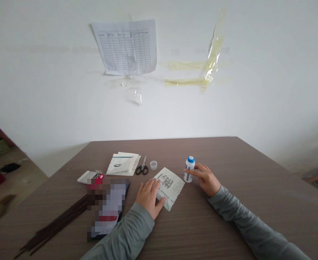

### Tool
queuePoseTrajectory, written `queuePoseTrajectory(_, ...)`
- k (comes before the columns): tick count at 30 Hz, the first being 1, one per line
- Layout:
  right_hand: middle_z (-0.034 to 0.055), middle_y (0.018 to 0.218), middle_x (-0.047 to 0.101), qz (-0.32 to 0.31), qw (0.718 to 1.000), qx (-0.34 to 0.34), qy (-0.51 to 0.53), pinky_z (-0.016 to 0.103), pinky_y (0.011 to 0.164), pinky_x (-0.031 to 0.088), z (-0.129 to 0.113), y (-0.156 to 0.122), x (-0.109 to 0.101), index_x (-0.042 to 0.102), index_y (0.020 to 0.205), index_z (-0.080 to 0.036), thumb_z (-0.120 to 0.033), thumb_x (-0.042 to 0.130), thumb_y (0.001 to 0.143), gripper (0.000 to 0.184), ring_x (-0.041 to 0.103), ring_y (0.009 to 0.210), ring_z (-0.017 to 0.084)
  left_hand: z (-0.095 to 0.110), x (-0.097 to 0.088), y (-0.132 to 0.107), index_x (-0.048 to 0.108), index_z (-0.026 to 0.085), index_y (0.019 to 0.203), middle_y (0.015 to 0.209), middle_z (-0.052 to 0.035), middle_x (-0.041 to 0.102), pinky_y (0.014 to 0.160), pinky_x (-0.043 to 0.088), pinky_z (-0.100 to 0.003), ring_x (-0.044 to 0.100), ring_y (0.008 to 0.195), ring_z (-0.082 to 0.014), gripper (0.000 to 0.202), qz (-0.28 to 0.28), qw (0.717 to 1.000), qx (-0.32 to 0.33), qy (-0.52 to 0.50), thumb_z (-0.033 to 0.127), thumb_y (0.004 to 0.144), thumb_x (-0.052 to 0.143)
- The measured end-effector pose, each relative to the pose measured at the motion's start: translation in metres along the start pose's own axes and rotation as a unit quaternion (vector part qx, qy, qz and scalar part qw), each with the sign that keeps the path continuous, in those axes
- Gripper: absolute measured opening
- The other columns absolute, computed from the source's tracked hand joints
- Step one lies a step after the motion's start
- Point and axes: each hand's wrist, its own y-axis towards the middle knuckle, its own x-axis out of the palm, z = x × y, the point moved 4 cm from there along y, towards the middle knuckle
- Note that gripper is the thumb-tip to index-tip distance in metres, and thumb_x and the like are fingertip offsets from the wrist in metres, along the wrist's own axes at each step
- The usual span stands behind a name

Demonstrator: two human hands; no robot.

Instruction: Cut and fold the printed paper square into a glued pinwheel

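Matt paper and smooth plastic on a wood-grain, low-sheen tabletop (215, 224).
Paper square (172, 186): matt, printed, rough-edged; paper stack (123, 164) looks likewise matt. Bottle (189, 169): smooth white plastic, blue plastic cap (191, 159). Small cup (153, 165): translucent plastic. Scissors (142, 169): metal blades, dark plastic-looking handles. Sleeves (137, 224): matt grey cloth, creased. Wall (270, 90): matt white; tape (214, 59): glossy, crinkled plastic film. Wall sheet (123, 47): wrinkled paper.

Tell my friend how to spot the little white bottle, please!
On the brown table, look right of the small printed paper under the left hand. A bottle stands there, touched by the right hand. Nothing else nearby has a bright blue top.
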Motion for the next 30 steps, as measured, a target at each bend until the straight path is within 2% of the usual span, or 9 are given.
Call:
queuePoseTrajectory(5, 0.0088, 0.117, 0.093, 0.028, 0.999, 0.035, -0.008, 0.044, 0.104, 0.077, 0.001, 0.001, -0.005, 0.102, 0.149, -0.041, -0.003, 0.058, 0.097, 0.078, 0.091, 0.108, 0.030, 0.000, -0.001, -0.002, 0.077, 0.028, 0.184, 0.198, -0.0208, 0.068, 0.157, 0.043, -0.082, 0.059, 0.187, -0.0540, 0.077, -0.005, 1.000, -0.005, 0.010, 0.052, 0.111, 0.077)
queuePoseTrajectory(8, 0.0077, 0.105, 0.088, 0.042, 0.997, 0.056, -0.012, 0.042, 0.098, 0.076, -0.003, 0.002, -0.009, 0.101, 0.149, -0.040, -0.004, 0.064, 0.097, 0.073, 0.086, 0.099, 0.030, 0.003, -0.002, -0.003, 0.079, 0.034, 0.182, 0.196, -0.0170, 0.071, 0.155, 0.044, -0.084, 0.062, 0.184, -0.0526, 0.073, 0.000, 1.000, -0.001, 0.004, 0.050, 0.111, 0.076)
queuePoseTrajectory(13, 0.0078, 0.104, 0.091, 0.055, 0.995, 0.080, -0.006, 0.049, 0.104, 0.077, -0.008, 0.004, -0.014, 0.099, 0.153, -0.039, -0.013, 0.072, 0.097, 0.067, 0.086, 0.103, 0.036, 0.008, -0.004, -0.004, 0.084, 0.040, 0.176, 0.191, -0.0149, 0.077, 0.152, 0.047, -0.087, 0.068, 0.177, -0.0525, 0.069, 0.014, 1.000, 0.007, 0.001, 0.045, 0.107, 0.081)
queuePoseTrajectory(17, 0.0086, 0.109, 0.096, 0.065, 0.988, 0.140, 0.025, 0.055, 0.107, 0.077, -0.007, 0.002, -0.014, 0.096, 0.159, -0.035, -0.029, 0.082, 0.096, 0.064, 0.089, 0.104, 0.039, 0.012, -0.003, -0.006, 0.084, 0.039, 0.177, 0.193, -0.0161, 0.075, 0.152, 0.040, -0.095, 0.065, 0.179, -0.0562, 0.074, 0.002, 1.000, 0.021, -0.014, 0.046, 0.104, 0.084)
queuePoseTrajectory(19, 0.0108, 0.117, 0.099, 0.076, 0.982, 0.167, 0.044, 0.058, 0.110, 0.077, -0.007, 0.001, -0.014, 0.098, 0.152, -0.034, -0.041, 0.091, 0.098, 0.055, 0.091, 0.107, 0.042, 0.014, -0.003, -0.005, 0.084, 0.041, 0.177, 0.194, -0.0145, 0.074, 0.152, 0.038, -0.097, 0.063, 0.180, -0.0582, 0.074, -0.003, 0.999, 0.028, -0.021, 0.048, 0.103, 0.085)
queuePoseTrajectory(22, 0.0131, 0.129, 0.101, 0.094, 0.973, 0.191, 0.090, 0.063, 0.117, 0.077, -0.012, 0.001, -0.011, 0.102, 0.130, -0.035, -0.059, 0.100, 0.097, 0.041, 0.094, 0.114, 0.045, 0.014, -0.003, -0.003, 0.086, 0.046, 0.174, 0.191, -0.0110, 0.077, 0.152, 0.039, -0.097, 0.066, 0.177, -0.0586, 0.072, 0.004, 0.999, 0.030, -0.028, 0.049, 0.102, 0.086)
queuePoseTrajectory(24, 0.0135, 0.129, 0.101, 0.101, 0.965, 0.207, 0.124, 0.065, 0.118, 0.077, -0.016, 0.002, -0.008, 0.101, 0.118, -0.034, -0.069, 0.099, 0.097, 0.041, 0.096, 0.117, 0.047, 0.013, -0.004, -0.002, 0.086, 0.046, 0.174, 0.187, -0.0102, 0.081, 0.151, 0.044, -0.095, 0.070, 0.172, -0.0572, 0.071, 0.009, 0.999, 0.031, -0.030, 0.047, 0.103, 0.085)
queuePoseTrajectory(26, 0.0135, 0.114, 0.101, 0.097, 0.957, 0.230, 0.147, 0.064, 0.114, 0.079, -0.021, 0.003, -0.004, 0.100, 0.109, -0.033, -0.080, 0.097, 0.096, 0.049, 0.097, 0.112, 0.048, 0.012, -0.006, -0.001, 0.086, 0.043, 0.173, 0.184, -0.0098, 0.083, 0.150, 0.047, -0.092, 0.072, 0.166, -0.0559, 0.069, 0.016, 0.999, 0.030, -0.032, 0.047, 0.104, 0.083)
queuePoseTrajectory(30, 0.0126, 0.081, 0.093, 0.064, 0.945, 0.269, 0.174, 0.058, 0.092, 0.081, -0.031, 0.004, 0.005, 0.090, 0.081, -0.032, -0.094, 0.092, 0.094, 0.064, 0.094, 0.087, 0.045, 0.015, -0.009, -0.003, 0.094, 0.039, 0.164, 0.175, -0.0109, 0.089, 0.147, 0.052, -0.086, 0.076, 0.153, -0.0535, 0.060, 0.035, 0.998, 0.032, -0.039, 0.050, 0.106, 0.085)
